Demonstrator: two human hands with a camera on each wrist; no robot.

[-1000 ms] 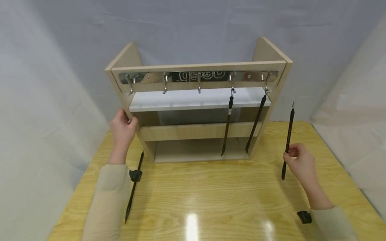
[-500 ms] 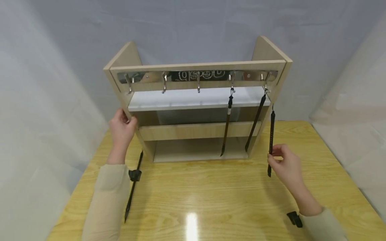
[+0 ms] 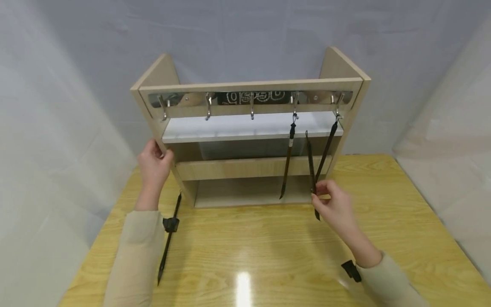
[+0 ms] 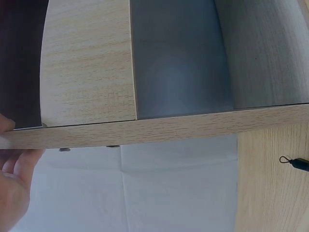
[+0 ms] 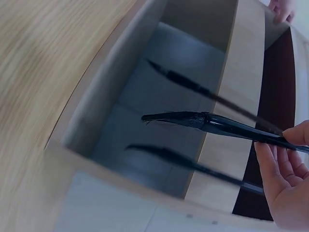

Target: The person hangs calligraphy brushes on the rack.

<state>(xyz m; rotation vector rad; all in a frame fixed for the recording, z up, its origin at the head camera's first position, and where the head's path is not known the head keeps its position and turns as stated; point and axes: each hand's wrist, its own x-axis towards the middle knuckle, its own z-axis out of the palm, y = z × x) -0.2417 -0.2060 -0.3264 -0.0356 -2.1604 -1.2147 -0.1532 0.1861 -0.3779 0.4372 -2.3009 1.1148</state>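
Note:
My right hand [image 3: 337, 209] pinches a dark calligraphy brush [image 3: 311, 162] by its lower handle, loop end up. In the head view this brush partly overlaps a black brush [image 3: 329, 143] hanging from the far-right hook. A brown-handled brush [image 3: 287, 164] hangs on the hook just left of that. The right wrist view shows the held brush's dark bristles [image 5: 176, 119] between the two hanging brushes. My left hand [image 3: 154, 168] grips the left side panel of the wooden shelf [image 3: 253, 167], thumb in front; in the left wrist view, fingers [image 4: 24, 166] wrap behind the panel edge.
Across the shelf's top front runs a metal strip with several hooks [image 3: 252, 111]. One more brush [image 3: 165, 258] lies on the wooden table [image 3: 238, 243] beside my left forearm. Small black devices [image 3: 350, 270] sit at both wrists. Pale cloth [image 3: 249, 38] hangs behind the shelf.
My right hand has carried the brush leftward, from right of the shelf to in front of it, between the two hanging brushes. My left hand keeps its grip on the side panel.

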